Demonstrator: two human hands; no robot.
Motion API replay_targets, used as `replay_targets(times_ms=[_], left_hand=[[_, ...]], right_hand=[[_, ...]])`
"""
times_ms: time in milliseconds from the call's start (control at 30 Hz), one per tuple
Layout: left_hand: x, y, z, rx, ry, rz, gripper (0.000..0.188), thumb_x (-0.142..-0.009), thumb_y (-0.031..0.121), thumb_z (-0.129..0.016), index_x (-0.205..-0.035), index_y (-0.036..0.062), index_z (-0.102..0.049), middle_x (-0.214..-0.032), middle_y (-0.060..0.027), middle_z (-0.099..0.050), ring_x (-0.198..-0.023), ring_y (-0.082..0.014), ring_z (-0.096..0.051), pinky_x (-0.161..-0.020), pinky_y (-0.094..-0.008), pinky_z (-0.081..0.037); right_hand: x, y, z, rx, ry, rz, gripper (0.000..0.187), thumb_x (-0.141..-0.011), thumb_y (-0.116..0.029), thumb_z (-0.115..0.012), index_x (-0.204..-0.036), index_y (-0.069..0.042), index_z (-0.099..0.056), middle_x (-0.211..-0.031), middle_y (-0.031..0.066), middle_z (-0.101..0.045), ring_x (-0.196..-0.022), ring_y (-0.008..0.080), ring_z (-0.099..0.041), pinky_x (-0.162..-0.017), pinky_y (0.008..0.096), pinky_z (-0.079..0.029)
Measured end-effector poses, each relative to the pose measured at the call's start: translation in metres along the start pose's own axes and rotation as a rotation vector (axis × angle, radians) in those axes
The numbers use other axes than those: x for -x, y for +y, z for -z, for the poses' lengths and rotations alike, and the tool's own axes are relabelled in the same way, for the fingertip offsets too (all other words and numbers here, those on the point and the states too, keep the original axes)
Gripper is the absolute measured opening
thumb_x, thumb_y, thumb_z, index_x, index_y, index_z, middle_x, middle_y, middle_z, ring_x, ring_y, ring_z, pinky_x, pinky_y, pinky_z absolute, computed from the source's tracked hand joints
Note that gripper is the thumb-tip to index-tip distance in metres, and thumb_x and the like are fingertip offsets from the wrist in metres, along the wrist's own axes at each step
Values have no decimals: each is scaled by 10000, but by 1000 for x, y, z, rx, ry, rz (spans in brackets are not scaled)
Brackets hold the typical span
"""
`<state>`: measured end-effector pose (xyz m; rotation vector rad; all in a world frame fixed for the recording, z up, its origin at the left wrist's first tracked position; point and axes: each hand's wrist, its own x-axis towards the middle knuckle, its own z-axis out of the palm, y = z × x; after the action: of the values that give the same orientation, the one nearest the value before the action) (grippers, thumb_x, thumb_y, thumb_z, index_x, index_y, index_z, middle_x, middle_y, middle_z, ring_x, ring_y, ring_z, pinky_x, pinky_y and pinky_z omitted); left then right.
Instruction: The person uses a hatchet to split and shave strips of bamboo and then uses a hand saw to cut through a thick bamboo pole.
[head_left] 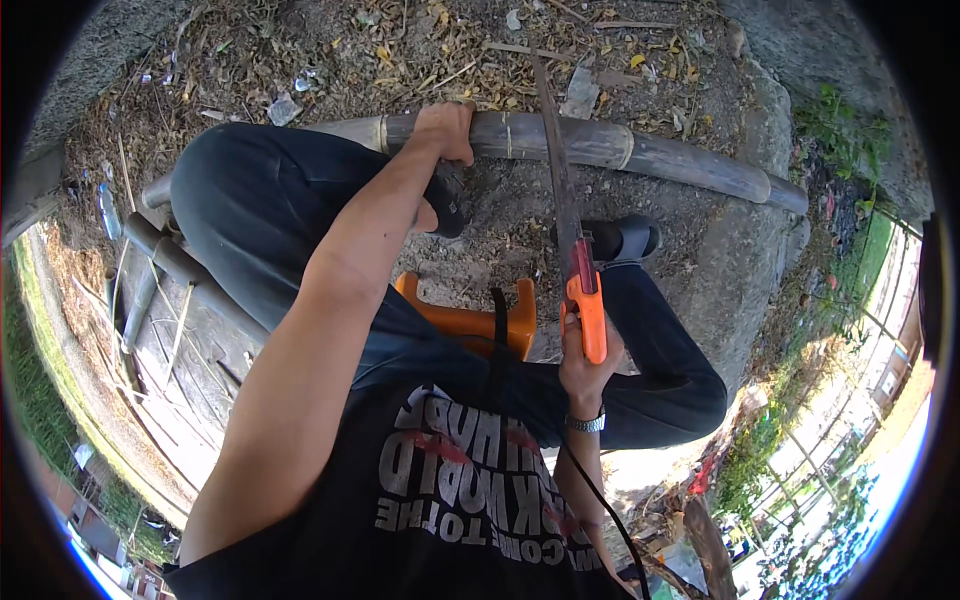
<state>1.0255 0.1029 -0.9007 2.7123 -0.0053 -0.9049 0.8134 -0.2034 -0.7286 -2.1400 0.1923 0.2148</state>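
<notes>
A long grey-brown bamboo pole (680,163) with pale rings at its joints lies across the ground in front of me. My left hand (445,132) is closed over the pole, left of its middle. In my right hand (588,365) is the orange handle of a hand saw (559,165), its long dark blade pointing away from me. The blade crosses over the pole to the right of my left hand; whether its teeth have cut in cannot be told. A thin pale mark shows on the pole between hand and blade.
Below me is an orange plastic stool (440,318), partly hidden by my legs. More bamboo pieces (190,270) lie at the left, near a plastic bottle (108,210). Dry leaves and litter cover the far ground. A concrete block edge (745,250) runs along the right.
</notes>
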Motion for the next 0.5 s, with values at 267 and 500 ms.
replay_targets(times_ms=[267,500], left_hand=[[-3,-6,2,20,-42,-49,874,-555,340,-863,-1352,109,-587,-1113,-174,-736,-1047,-340,-712,-900,-448,-585],[-9,-10,9,23,-91,-36,836,-545,349,-867,-1304,106,-614,-1132,-174,-723,-1082,-331,-699,-907,-449,-583]], right_hand=[[0,4,-19,-9,-84,11,226,-932,-30,-603,-1101,77,-709,-839,65,-725,-713,92,-641,-646,251,-497],[0,-8,-29,127,-59,56,94,-894,-76,-704,-903,17,-694,-645,87,-642,-554,173,-634,-557,328,-489]])
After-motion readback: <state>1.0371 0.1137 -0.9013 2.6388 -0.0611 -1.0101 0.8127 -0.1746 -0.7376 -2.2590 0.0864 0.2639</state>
